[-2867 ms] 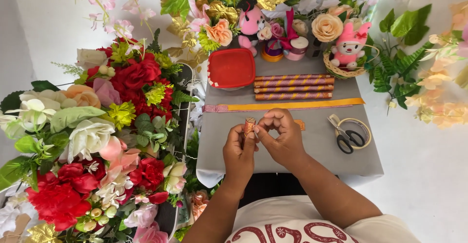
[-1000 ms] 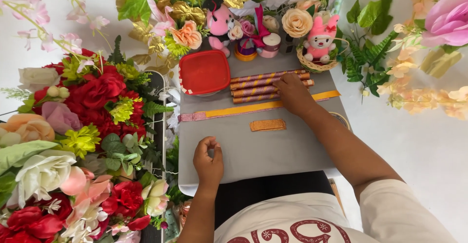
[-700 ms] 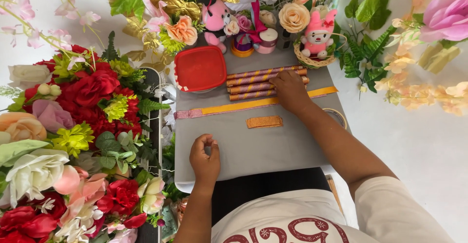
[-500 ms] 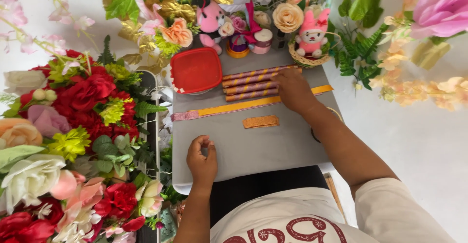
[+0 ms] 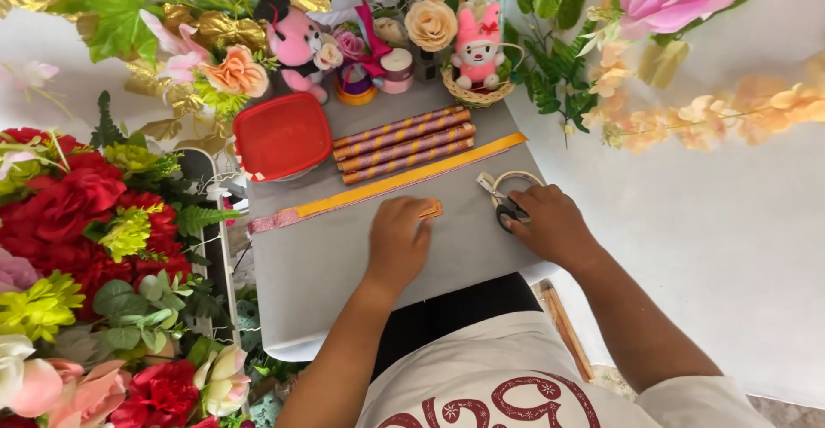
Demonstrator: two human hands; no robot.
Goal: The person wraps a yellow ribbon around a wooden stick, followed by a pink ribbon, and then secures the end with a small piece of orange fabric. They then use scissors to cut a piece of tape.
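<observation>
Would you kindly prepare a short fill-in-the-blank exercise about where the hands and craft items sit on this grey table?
1. The left hand rests on a small orange folded strip on the ____ table.
2. The right hand touches the ____ at the table's right edge.
3. The square lidded container is ____ in colour.
4. Beside the container lie ____ striped rolls.

Missing words: grey; scissors; red; four
</observation>
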